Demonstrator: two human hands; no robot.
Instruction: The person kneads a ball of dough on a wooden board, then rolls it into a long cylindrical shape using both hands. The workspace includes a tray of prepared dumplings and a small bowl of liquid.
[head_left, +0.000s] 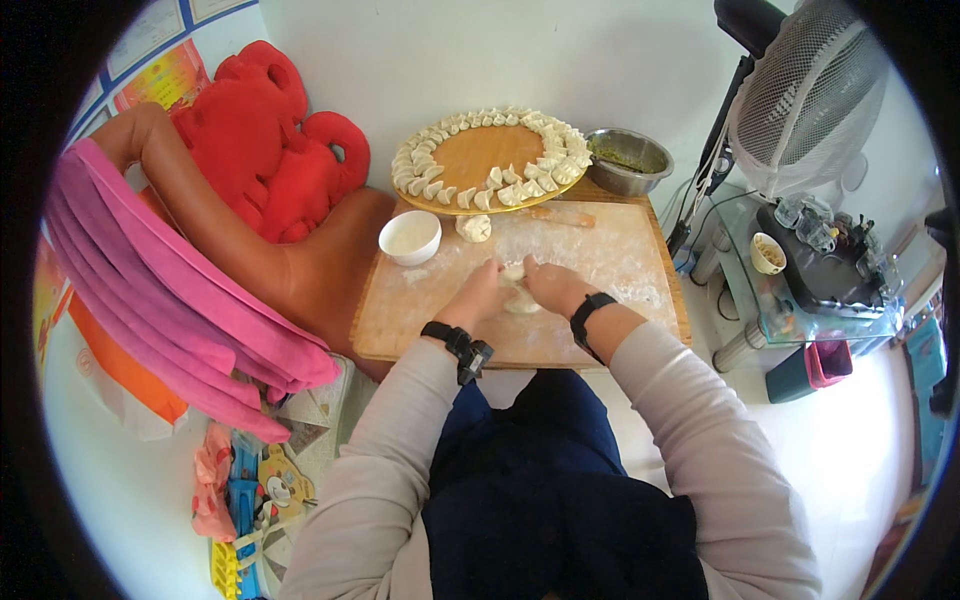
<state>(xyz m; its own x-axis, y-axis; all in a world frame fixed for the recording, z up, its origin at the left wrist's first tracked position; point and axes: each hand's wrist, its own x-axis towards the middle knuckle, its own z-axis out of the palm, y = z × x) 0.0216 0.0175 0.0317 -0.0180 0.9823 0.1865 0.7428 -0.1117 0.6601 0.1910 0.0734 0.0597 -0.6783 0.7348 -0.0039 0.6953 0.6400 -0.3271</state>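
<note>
Over a floured wooden board (585, 330), my left hand (480, 289) and my right hand (551, 283) grip a piece of pale dough (513, 273) between their fingertips. Another piece of dough (521, 302) lies on the board just below it, between the hands. A floured lump of dough (474, 227) sits beyond my left hand, beside a white bowl (410, 238) with pale contents. Further back, a rolling pin (559, 217) rests on the board near a round tray (480, 210) that bears rings of folded dumplings (547, 166).
A steel bowl (630, 161) of green filling stands at the back right, against the wall. On the right are a covered fan (810, 97) and a glass table (739, 262) holding a small bowl (767, 253). A brown leather chair (285, 277) with red cushions (255, 142) borders the left.
</note>
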